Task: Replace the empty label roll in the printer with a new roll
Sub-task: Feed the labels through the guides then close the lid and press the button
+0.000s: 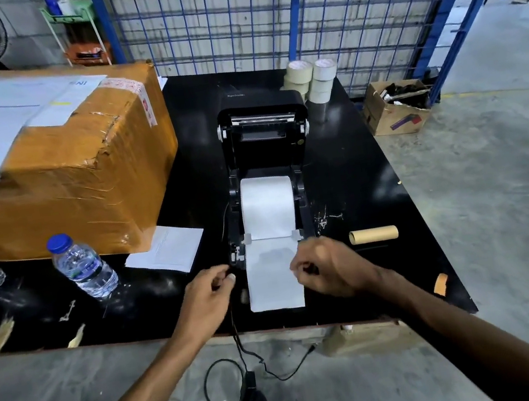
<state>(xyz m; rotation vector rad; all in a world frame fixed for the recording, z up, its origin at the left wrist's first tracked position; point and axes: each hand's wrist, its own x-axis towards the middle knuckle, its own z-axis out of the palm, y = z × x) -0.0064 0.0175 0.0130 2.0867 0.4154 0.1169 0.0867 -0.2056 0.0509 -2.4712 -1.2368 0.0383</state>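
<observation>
The black label printer (263, 138) stands on the black table (364, 184) with its lid raised. A new white label roll (268, 205) lies in its bay. From it a white label strip (273, 278) runs forward between two grey guides and out over the table. My right hand (327, 268) is at the strip's right edge, fingers curled; whether it pinches the paper is unclear. My left hand (210, 292) hovers left of the strip near the printer's front corner, fingers loosely curled, holding nothing visible. The empty brown cardboard core (373, 235) lies on the table to the right.
A large taped cardboard box (80, 181) with papers on top fills the table's left. A water bottle (83, 265) and a paper sheet (168, 248) lie near it. Tape rolls (311, 80) stand behind the printer. Cables (243, 359) hang off the front edge.
</observation>
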